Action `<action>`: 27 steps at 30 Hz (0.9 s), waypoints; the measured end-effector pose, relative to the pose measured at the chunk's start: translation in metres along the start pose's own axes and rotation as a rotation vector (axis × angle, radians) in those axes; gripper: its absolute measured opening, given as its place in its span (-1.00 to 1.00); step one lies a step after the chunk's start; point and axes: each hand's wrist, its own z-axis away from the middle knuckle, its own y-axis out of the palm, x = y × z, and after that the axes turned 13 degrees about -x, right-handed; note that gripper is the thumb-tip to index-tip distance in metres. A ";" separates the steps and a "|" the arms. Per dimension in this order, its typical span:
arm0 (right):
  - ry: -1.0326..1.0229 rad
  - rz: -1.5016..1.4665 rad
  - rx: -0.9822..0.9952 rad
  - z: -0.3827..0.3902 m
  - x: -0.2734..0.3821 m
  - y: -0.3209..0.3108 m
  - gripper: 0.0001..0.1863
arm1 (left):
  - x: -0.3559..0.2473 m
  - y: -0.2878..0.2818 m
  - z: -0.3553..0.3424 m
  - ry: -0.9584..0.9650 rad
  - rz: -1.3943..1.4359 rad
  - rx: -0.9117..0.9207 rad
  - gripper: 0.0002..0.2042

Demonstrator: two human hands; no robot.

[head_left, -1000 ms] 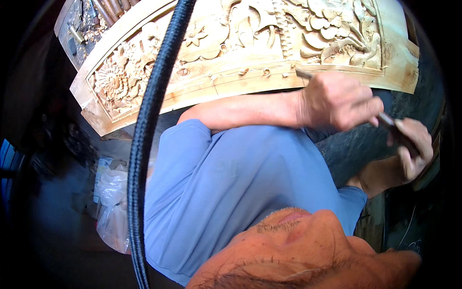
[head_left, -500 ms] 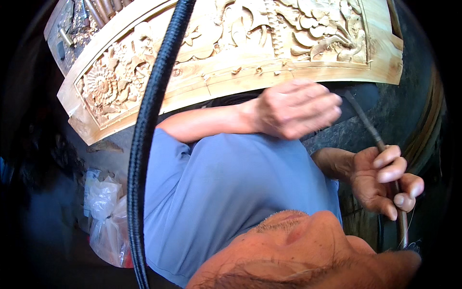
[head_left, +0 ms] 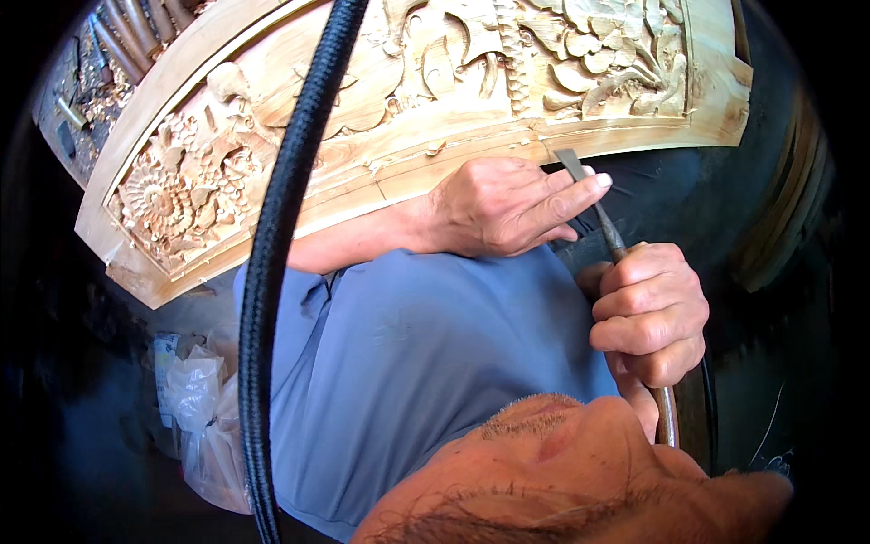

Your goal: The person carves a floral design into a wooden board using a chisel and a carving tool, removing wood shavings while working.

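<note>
A pale carved wooden panel [head_left: 426, 82] with flowers and leaves arches across the top of the view. My right hand [head_left: 648, 313] is closed around the handle of a chisel [head_left: 594, 204], whose flat blade points up at the panel's lower edge. My left hand [head_left: 494, 204] lies just below that edge. Its fingers are laid over the chisel's shaft, with the index fingertip beside the blade. The lower end of the handle sticks out under my right hand.
A thick black braided cable [head_left: 276, 263] hangs down the left middle of the view. Crumpled clear plastic bags [head_left: 195, 408] lie at the lower left. Chisels and wood chips [head_left: 86, 95] sit at the upper left. My blue shirt [head_left: 408, 363] fills the centre.
My left hand had come away from the tool and has now settled back on its shaft. My right hand has risen, bringing the blade up to the panel's lower edge.
</note>
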 end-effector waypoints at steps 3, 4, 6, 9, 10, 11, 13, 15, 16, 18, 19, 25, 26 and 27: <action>0.017 -0.016 0.045 -0.005 -0.006 0.002 -0.24 | 0.001 0.000 0.002 -0.006 -0.006 -0.035 -0.35; 0.028 -0.010 0.067 -0.008 -0.009 0.002 -0.23 | 0.000 -0.001 0.002 -0.032 -0.012 -0.030 -0.36; 0.049 -0.001 0.110 -0.013 -0.013 0.003 -0.22 | -0.001 -0.002 0.001 -0.056 -0.012 -0.033 -0.39; 0.080 0.035 0.066 -0.011 -0.013 0.005 -0.33 | -0.001 -0.002 0.001 -0.088 0.004 -0.056 -0.41; 0.095 0.036 0.050 -0.012 -0.013 0.006 -0.33 | -0.002 -0.002 0.001 -0.098 0.012 -0.065 -0.42; 0.102 0.038 0.038 -0.013 -0.014 0.006 -0.32 | -0.001 -0.001 0.001 -0.100 0.017 -0.074 -0.42; 0.103 0.045 0.025 -0.013 -0.016 0.006 -0.31 | -0.001 0.001 0.000 -0.107 0.024 -0.109 -0.42; 0.091 0.058 0.021 -0.014 -0.017 0.008 -0.30 | 0.000 0.003 0.000 -0.108 0.018 -0.135 -0.43; 0.096 0.060 0.021 -0.014 -0.017 0.008 -0.29 | 0.000 0.004 0.002 -0.107 0.007 -0.145 -0.43; 0.104 0.059 0.020 -0.015 -0.019 0.008 -0.29 | 0.000 0.005 0.003 -0.107 -0.009 -0.150 -0.44; 0.112 0.061 0.016 -0.015 -0.019 0.008 -0.28 | 0.000 0.004 0.003 -0.109 -0.012 -0.145 -0.44; 0.135 0.012 0.044 -0.016 -0.019 0.006 -0.24 | -0.002 -0.001 0.002 -0.157 0.023 -0.098 -0.45; 0.144 0.021 0.049 -0.017 -0.019 0.007 -0.25 | -0.003 -0.004 0.002 -0.172 0.034 -0.075 -0.45; 0.152 0.030 0.054 -0.019 -0.019 0.008 -0.26 | -0.003 -0.004 0.001 -0.175 0.039 -0.096 -0.46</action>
